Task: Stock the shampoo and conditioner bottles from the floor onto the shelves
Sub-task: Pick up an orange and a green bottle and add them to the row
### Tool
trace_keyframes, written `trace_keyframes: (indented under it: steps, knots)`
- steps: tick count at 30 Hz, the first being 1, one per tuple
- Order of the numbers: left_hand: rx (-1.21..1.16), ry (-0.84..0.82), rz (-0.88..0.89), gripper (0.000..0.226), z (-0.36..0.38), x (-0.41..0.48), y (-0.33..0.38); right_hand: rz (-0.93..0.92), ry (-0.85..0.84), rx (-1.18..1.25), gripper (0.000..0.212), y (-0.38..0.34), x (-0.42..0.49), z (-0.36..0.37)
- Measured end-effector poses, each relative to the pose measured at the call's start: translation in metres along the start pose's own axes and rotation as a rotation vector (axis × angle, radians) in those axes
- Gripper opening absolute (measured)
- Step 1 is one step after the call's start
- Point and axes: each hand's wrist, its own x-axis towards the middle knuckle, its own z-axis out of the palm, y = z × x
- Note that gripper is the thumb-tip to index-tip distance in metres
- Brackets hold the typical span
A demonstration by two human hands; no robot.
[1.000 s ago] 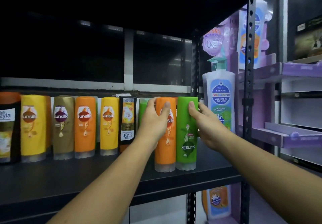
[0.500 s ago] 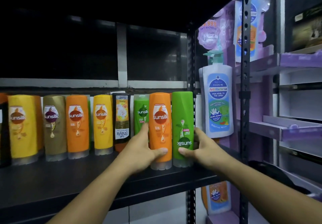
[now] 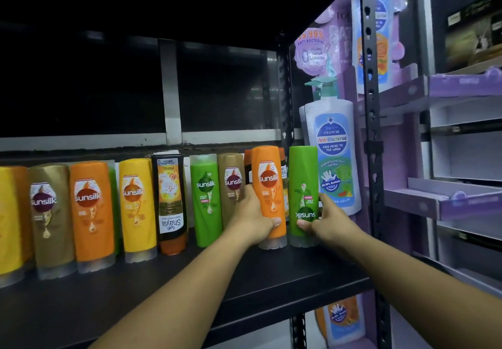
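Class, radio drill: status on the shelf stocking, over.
Left hand grips orange bottle. Right hand grips green bottle, label upside down. Both stand on shelf. Brown bottle close behind left hand.

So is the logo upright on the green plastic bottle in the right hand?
No, on the green plastic bottle the sunsilk logo reads upside down.

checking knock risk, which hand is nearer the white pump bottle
Right. The right hand grips the end green bottle just left of the white pump bottle; the left hand grips the front orange bottle, one bottle further left.

both arms outstretched, left grip (image 3: 252, 221) and right grip (image 3: 331, 219) curled
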Motion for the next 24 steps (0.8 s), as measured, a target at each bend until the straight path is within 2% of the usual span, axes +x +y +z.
trace_keyframes:
  steps: [8,17,24]
  knots:
    - [0.100,0.056,-0.046,0.075,0.024,0.041,0.001,-0.003,0.043,-0.058,0.051,0.004,0.042,0.013]
    - [-0.027,0.176,-0.042,0.078,0.051,0.044,-0.024,-0.082,0.099,-0.081,0.051,0.025,0.046,0.027]
    - [0.010,0.170,-0.078,0.077,0.057,0.042,-0.026,-0.098,0.147,-0.263,0.051,0.020,0.042,0.032]
